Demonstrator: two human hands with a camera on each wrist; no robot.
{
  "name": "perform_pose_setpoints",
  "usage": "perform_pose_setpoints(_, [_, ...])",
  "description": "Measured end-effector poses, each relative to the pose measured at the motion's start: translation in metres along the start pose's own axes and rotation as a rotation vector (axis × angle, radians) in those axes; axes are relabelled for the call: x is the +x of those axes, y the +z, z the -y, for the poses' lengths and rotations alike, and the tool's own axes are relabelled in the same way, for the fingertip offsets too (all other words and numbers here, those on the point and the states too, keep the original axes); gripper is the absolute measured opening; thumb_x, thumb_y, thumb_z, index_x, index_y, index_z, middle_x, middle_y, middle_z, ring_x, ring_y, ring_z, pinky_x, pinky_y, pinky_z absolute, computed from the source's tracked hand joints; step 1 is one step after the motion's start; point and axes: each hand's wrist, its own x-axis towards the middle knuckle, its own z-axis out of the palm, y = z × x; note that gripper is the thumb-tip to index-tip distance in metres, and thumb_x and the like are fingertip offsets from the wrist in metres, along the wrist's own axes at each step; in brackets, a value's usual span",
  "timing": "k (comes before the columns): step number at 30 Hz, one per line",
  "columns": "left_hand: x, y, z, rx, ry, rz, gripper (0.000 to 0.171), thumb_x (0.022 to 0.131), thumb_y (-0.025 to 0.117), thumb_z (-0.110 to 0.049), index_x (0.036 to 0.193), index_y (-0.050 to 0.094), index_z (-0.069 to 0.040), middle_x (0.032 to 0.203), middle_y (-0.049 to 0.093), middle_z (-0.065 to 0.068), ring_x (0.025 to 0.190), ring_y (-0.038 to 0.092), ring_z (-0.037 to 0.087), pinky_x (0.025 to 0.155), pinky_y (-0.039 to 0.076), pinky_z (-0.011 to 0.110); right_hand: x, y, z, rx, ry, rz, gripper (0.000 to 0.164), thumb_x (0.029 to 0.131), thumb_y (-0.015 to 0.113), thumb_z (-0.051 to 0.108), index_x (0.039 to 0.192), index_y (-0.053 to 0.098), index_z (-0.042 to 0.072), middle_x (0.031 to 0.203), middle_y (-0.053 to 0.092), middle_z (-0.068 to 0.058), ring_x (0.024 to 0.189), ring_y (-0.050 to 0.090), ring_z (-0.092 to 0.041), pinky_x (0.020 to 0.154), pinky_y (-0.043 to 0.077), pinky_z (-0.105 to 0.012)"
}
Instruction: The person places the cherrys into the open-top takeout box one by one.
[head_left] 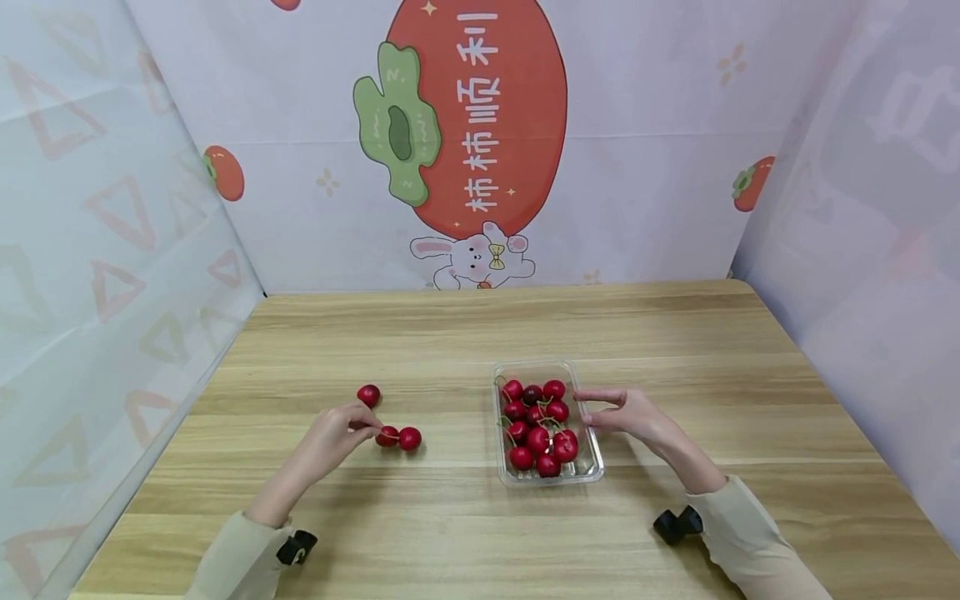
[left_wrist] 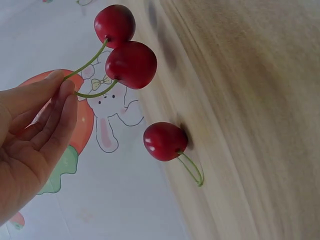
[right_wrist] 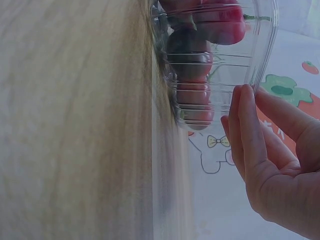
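My left hand pinches the thin green stems of two red cherries between thumb and fingertips. Another cherry lies on the wooden table just beyond that hand, its stem bent into a loop. On the right side of the table's middle stands a clear plastic box with several cherries in it, some with stems showing. My right hand touches the box's right side at the rim with nearly straight fingers. In the right wrist view, its fingertips rest against the clear outer wall.
The wooden tabletop spreads around the box and the loose cherries. A white printed cloth hangs behind the far edge, with more cloth at both sides. Black straps with small devices sit at the cuffs.
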Motion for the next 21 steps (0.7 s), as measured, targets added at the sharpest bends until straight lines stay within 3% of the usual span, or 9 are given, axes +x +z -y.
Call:
perform_pose_setpoints(5, [0.006, -0.002, -0.004, -0.001, -0.018, 0.022, 0.010, 0.073, 0.066, 0.005, 0.078, 0.067, -0.004, 0.077, 0.062, 0.001, 0.070, 0.060, 0.013, 0.062, 0.050, 0.019, 0.000, 0.000, 0.000, 0.000, 0.003, -0.002, 0.049, 0.079, 0.066, 0.014, 0.123, 0.049, -0.002, 0.127, 0.046, -0.019, 0.090, 0.062, -0.026, 0.083, 0.047, -0.034])
perform_pose_setpoints(12, [0.014, -0.004, -0.009, -0.014, 0.025, 0.014, 0.009, 0.073, 0.067, 0.004, 0.077, 0.067, -0.004, 0.075, 0.062, -0.001, 0.068, 0.059, 0.011, 0.060, 0.049, 0.019, 0.001, 0.000, -0.002, -0.004, 0.002, 0.003, 0.048, 0.080, 0.064, 0.013, 0.124, 0.048, -0.002, 0.127, 0.046, -0.019, 0.093, 0.060, -0.028, 0.082, 0.047, -0.034])
perform_pose_setpoints(21, [0.025, -0.007, -0.020, -0.017, 0.015, 0.050, 0.004, 0.077, 0.065, -0.001, 0.079, 0.067, -0.003, 0.076, 0.061, -0.001, 0.069, 0.059, 0.009, 0.061, 0.049, 0.018, 0.001, 0.000, -0.002, -0.002, 0.007, -0.002, 0.048, 0.080, 0.064, 0.012, 0.123, 0.049, -0.002, 0.127, 0.046, -0.019, 0.093, 0.060, -0.028, 0.082, 0.047, -0.034])
